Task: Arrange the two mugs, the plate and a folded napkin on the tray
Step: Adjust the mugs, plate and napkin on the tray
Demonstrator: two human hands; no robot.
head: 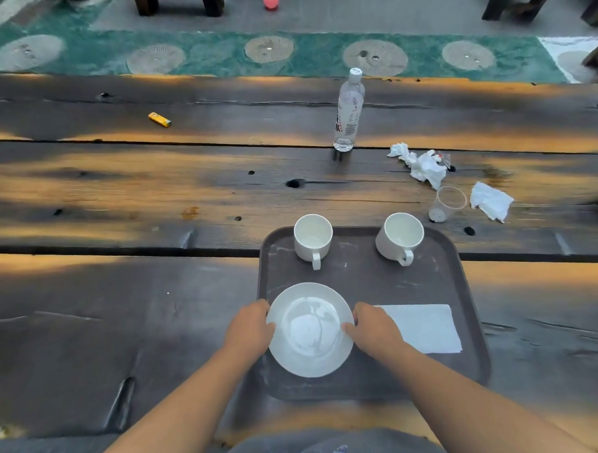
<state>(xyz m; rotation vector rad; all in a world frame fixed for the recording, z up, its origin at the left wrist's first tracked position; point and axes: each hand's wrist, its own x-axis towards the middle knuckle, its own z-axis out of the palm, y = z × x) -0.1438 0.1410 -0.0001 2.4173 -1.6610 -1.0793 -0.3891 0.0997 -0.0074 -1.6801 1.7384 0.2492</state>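
A dark brown tray (pixel 368 278) lies on the wooden table in front of me. Two white mugs stand at its far edge, the left mug (pixel 312 237) and the right mug (pixel 399 237), both with handles toward me. A white plate (pixel 310 330) sits at the tray's near left. My left hand (pixel 250 329) grips the plate's left rim and my right hand (pixel 372 327) grips its right rim. A folded white napkin (pixel 428 326) lies flat on the tray just right of my right hand.
A clear plastic water bottle (pixel 349 111) stands beyond the tray. Crumpled tissues (pixel 423 166), a clear plastic cup (pixel 447 204) on its side and another tissue (pixel 491 200) lie to the far right. A yellow lighter (pixel 160 119) lies far left.
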